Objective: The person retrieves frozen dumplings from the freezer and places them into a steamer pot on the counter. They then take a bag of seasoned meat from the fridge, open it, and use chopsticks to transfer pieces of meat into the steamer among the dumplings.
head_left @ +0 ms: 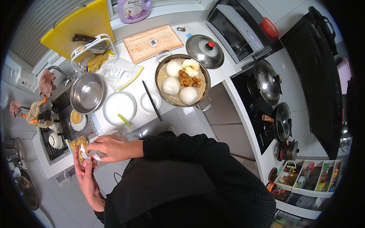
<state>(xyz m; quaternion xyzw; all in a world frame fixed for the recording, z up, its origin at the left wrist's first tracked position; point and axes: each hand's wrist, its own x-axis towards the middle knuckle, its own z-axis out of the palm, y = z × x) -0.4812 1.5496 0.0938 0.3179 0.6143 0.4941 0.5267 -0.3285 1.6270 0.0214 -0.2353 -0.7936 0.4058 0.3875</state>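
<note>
A clear plastic bag [80, 143] of yellowish-brown food pieces is held over the counter's near edge by the sink. My left hand [89, 180] grips it from below, thumb and fingers closed on its side. Across its top, my right hand [110, 148] has its fingers closed on the plastic; its fingertips are partly hidden. Further off, a steamer pot [208, 83] holds several white buns [188, 95] and a pile of brown fried pieces [186, 79]. A white plate [118, 106] with a green strip [124, 120] lies beyond my hands, beside a small white dish [146, 102] crossed by black chopsticks [152, 100].
A steel bowl [87, 93] stands by the sink [62, 104], near a loose plastic bag [121, 74]. A wooden board [144, 41], a glass lid [205, 51] and an oven [232, 32] are along the back. Lidded pans [267, 81] sit on the cooktop at right.
</note>
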